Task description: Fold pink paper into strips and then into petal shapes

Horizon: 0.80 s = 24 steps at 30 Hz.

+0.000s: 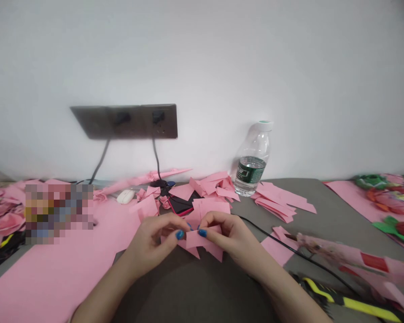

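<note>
A small piece of pink paper [195, 239] is held low over the table between my two hands. My right hand [230, 234] pinches its upper edge between thumb and fingers. The thumb and index fingertip of my left hand [156, 235] close together at its left corner; the exact contact there is hard to see. Both thumbs have blue nails. More cut pink pieces lie just behind and beneath the hands, among them a stack [211, 206] partly hidden by the fingers.
A water bottle [252, 168] stands by the wall, beside pink strips [278, 202]. On the right lie a pink glue gun [350, 255] with a black cable [272, 235] and a yellow-black tool [363, 307]. A large pink sheet [70, 269] covers the left. Wall sockets [131, 122] hold plugs.
</note>
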{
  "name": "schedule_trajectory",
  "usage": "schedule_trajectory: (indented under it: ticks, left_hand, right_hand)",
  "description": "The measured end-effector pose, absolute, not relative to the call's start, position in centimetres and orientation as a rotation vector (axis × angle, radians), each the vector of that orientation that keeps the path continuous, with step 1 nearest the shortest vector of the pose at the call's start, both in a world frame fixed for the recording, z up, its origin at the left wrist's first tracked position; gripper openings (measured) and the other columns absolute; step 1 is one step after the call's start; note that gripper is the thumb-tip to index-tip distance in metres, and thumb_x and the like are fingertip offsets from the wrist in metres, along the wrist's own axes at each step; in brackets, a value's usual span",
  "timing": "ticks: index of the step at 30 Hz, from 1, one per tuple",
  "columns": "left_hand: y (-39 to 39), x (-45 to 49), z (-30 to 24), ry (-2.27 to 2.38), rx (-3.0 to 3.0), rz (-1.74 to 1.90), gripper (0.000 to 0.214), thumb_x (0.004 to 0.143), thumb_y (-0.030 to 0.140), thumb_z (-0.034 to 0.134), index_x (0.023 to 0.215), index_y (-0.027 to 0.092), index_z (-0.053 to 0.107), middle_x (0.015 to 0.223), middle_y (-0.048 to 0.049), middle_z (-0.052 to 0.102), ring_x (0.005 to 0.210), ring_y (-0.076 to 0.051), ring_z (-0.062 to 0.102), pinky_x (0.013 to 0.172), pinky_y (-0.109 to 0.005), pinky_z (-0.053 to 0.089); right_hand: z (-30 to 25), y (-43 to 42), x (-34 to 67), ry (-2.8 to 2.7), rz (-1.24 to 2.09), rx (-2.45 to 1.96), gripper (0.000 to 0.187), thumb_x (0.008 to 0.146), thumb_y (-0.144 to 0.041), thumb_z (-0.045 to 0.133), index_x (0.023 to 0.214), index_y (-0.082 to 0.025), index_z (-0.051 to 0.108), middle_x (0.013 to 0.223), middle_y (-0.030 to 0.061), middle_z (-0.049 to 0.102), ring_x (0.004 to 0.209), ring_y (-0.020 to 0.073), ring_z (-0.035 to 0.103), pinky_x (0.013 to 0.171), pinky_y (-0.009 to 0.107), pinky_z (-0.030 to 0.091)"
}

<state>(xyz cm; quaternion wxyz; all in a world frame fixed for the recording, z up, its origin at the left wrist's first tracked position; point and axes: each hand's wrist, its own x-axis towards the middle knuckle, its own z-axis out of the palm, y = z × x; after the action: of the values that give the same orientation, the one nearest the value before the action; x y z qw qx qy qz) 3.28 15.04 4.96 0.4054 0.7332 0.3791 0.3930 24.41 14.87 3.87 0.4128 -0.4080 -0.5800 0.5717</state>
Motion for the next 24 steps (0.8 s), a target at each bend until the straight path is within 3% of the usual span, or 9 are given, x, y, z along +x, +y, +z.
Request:
schedule_trajectory:
  ticks: [3, 6, 14, 24]
  left_hand:
    - [14.9, 3.8, 4.9, 0.994, 1.682, 0.944, 0.028, 0.097, 0.033, 0.05, 0.085, 0.018, 0.071, 0.081, -0.0063, 0.072, 0.071, -0.018, 0.068, 0.066, -0.026, 0.054]
    - [14.7, 4.3, 4.8, 1.046, 1.668, 0.815, 0.032, 0.096, 0.039, 0.05, 0.078, 0.018, 0.066, 0.069, -0.001, 0.062, 0.058, -0.014, 0.058, 0.057, -0.024, 0.046]
    - [14.4, 4.8, 4.5, 1.096, 1.846, 0.732, 0.014, 0.085, 0.017, 0.048, 0.072, 0.021, 0.051, 0.067, 0.0037, 0.049, 0.061, -0.013, 0.044, 0.054, -0.023, 0.032]
    - [14.3, 4.6, 4.3, 1.14, 2.214, 0.696, 0.017, 0.083, 0.013, 0.042, 0.07, 0.022, 0.038, 0.064, 0.0052, 0.043, 0.057, -0.012, 0.041, 0.054, -0.024, 0.028]
  right_hand:
    - [4.3, 14.6, 24.2, -1.476, 1.407, -1.029, 0.018, 0.082, -0.033, 0.07, 0.072, -0.019, 0.066, 0.069, -0.0008, 0.061, 0.06, 0.0125, 0.05, 0.057, 0.024, 0.04]
    - [4.5, 14.5, 24.0, -1.502, 1.411, -1.03, 0.016, 0.082, -0.031, 0.069, 0.072, -0.019, 0.066, 0.067, -0.0013, 0.059, 0.058, 0.012, 0.049, 0.054, 0.023, 0.04]
    - [3.9, 14.3, 23.6, -1.538, 1.416, -1.025, 0.011, 0.084, -0.025, 0.068, 0.076, -0.018, 0.068, 0.074, -0.0002, 0.065, 0.068, 0.0144, 0.058, 0.065, 0.025, 0.048]
    - [3.6, 14.1, 23.0, -1.524, 1.399, -1.013, 0.007, 0.082, -0.02, 0.064, 0.076, -0.019, 0.066, 0.072, -0.0001, 0.063, 0.07, 0.0155, 0.059, 0.067, 0.026, 0.048]
